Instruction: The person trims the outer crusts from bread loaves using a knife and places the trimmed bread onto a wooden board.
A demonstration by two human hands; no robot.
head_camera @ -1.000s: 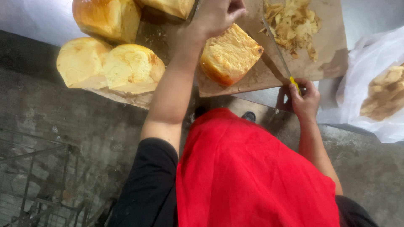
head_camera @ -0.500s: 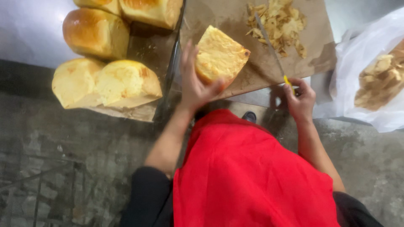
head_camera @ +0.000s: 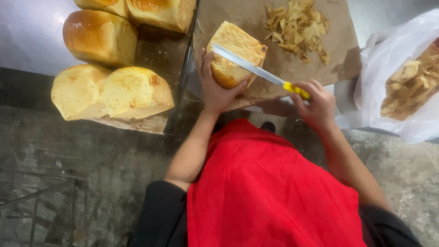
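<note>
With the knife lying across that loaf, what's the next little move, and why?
Probably draw the knife along the loaf to shave off crust. The right hand grips its yellow handle, the left hand steadies the loaf from below, and crust shavings are piled on the brown paper.

Count from my feed: bread, blade, scraps.
I see 1 cut loaf in left hand, 4 whole loaves left of it, 1 knife in right hand, 1 crust pile above, 1 bag right.
</note>
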